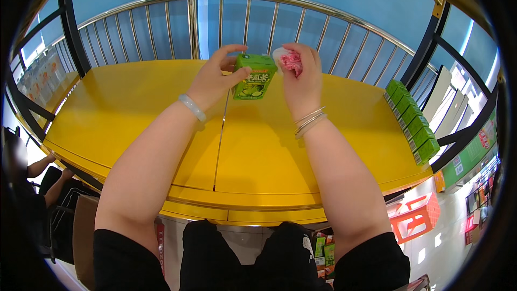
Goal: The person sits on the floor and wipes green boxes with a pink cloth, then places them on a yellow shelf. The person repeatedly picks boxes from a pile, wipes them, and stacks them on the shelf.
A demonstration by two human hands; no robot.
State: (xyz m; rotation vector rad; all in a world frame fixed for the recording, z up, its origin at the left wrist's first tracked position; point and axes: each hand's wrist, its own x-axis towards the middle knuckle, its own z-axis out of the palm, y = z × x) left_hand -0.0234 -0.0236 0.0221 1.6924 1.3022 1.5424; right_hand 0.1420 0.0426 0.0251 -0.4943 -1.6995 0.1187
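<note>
My left hand (220, 70) grips a green drink carton (255, 79) by its left side, thumb across the front and fingers behind. The carton bears printed writing and a picture of green fruit, and it is held above the yellow shelf (266, 149). Just right of it, my right hand (303, 72) clutches a crumpled pink-and-white cloth (291, 62). The cloth lies close against the carton's upper right corner; whether they touch I cannot tell.
Along the shelf's right edge stands a row of several green cartons (410, 121). A metal railing (250, 24) runs behind. Black posts (74, 28) frame the sides. Bottles (42, 76) stand at far left, near a seated person (36, 194). A red plastic stool (416, 216) is at lower right.
</note>
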